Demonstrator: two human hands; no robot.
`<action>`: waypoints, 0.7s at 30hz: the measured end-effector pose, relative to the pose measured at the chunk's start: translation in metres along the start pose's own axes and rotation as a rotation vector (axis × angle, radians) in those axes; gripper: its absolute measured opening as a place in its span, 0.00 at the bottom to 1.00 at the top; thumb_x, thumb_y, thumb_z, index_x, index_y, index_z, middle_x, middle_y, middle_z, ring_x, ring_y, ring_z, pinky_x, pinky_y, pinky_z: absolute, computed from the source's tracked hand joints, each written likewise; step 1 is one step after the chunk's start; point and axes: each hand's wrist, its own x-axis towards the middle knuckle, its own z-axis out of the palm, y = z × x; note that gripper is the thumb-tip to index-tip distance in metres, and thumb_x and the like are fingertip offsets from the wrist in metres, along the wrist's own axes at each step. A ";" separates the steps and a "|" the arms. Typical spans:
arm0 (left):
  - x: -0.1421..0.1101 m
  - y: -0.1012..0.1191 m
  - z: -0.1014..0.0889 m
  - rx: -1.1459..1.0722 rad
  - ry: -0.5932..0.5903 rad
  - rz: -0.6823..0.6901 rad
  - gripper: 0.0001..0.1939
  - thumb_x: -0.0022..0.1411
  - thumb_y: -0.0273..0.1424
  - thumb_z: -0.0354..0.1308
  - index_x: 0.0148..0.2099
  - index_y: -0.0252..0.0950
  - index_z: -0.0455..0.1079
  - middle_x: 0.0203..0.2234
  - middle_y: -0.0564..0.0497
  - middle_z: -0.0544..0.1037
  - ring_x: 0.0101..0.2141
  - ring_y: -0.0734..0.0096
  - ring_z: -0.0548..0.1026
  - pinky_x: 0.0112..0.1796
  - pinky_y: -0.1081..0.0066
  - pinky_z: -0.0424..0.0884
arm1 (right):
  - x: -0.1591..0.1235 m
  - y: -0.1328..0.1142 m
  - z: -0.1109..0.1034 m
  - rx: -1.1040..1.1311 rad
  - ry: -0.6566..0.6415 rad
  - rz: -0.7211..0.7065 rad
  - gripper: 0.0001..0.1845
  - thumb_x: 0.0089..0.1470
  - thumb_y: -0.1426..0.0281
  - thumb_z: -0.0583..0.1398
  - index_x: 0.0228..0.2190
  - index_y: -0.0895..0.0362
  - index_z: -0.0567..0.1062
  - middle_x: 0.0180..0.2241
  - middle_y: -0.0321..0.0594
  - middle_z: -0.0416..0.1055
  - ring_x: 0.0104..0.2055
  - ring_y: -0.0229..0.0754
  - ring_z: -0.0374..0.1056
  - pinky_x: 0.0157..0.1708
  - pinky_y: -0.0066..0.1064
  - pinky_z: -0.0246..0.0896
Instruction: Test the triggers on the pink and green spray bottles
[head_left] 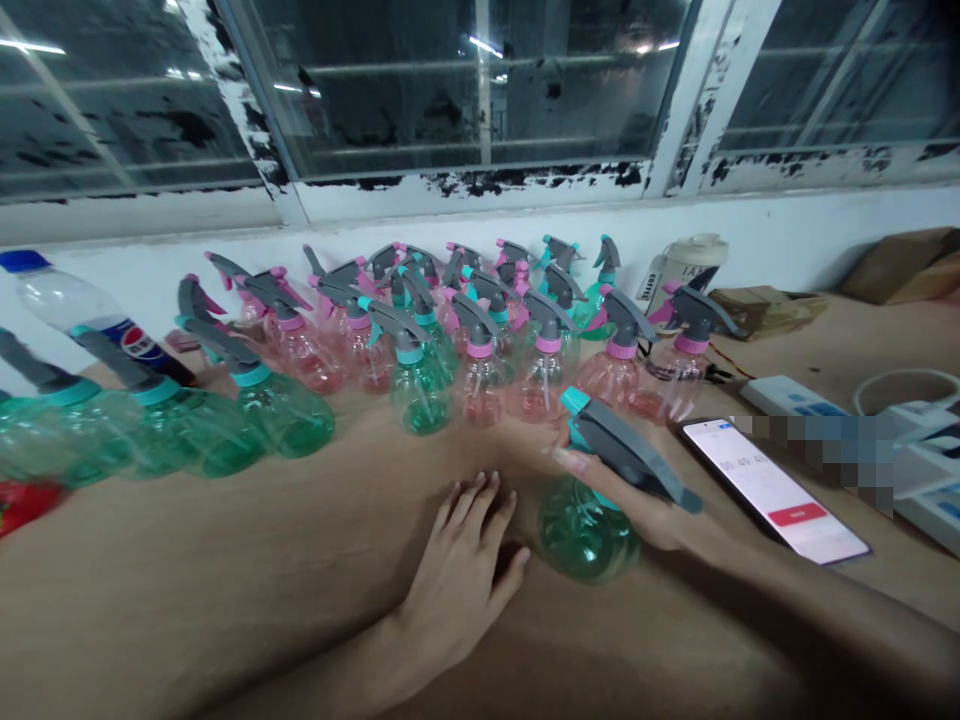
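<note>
My right hand [637, 500] grips a green spray bottle [589, 540] around the neck, just under its grey and turquoise trigger head. The bottle stands close to upright at the near side of the bottle group; whether its base touches the table I cannot tell. To its left, my left hand [469, 560] lies palm down on the wooden table [300, 590], fingers spread and holding nothing. Just beyond both hands are a pink spray bottle [544, 385], another pink spray bottle [482, 390] and a green spray bottle [420, 395].
Several more green bottles [285, 415] stand at the left, near a cola bottle [97, 310] and a red packet [26, 505]. On the right lie a lit phone [772, 490] and a power strip [799, 395]. A coffee cup [690, 265] and cardboard boxes [900, 265] sit by the wall.
</note>
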 end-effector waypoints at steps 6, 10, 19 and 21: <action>0.000 -0.001 0.000 0.011 -0.003 0.003 0.26 0.63 0.36 0.52 0.60 0.28 0.58 0.58 0.36 0.63 0.57 0.51 0.60 0.53 0.48 0.61 | -0.001 0.002 0.004 -0.017 0.052 0.001 0.09 0.51 0.61 0.58 0.26 0.52 0.66 0.23 0.34 0.64 0.25 0.39 0.63 0.27 0.33 0.61; 0.000 -0.001 0.001 0.012 0.001 0.000 0.26 0.63 0.36 0.52 0.60 0.28 0.58 0.58 0.36 0.63 0.58 0.51 0.60 0.54 0.49 0.60 | -0.002 0.003 0.007 -0.033 0.061 -0.020 0.08 0.52 0.62 0.58 0.27 0.52 0.63 0.26 0.36 0.64 0.29 0.41 0.64 0.32 0.36 0.63; 0.000 -0.001 0.000 0.000 0.018 0.005 0.26 0.63 0.35 0.52 0.60 0.28 0.58 0.57 0.37 0.63 0.58 0.52 0.60 0.54 0.50 0.60 | -0.001 0.002 0.007 -0.032 0.088 -0.052 0.10 0.52 0.63 0.57 0.23 0.52 0.62 0.21 0.33 0.63 0.24 0.39 0.62 0.24 0.33 0.59; 0.000 -0.001 0.000 0.001 0.017 0.010 0.26 0.63 0.35 0.52 0.60 0.28 0.58 0.57 0.37 0.64 0.57 0.52 0.61 0.53 0.49 0.61 | 0.000 -0.001 0.005 -0.002 0.046 -0.037 0.08 0.54 0.64 0.55 0.25 0.52 0.67 0.22 0.33 0.66 0.24 0.38 0.64 0.26 0.32 0.61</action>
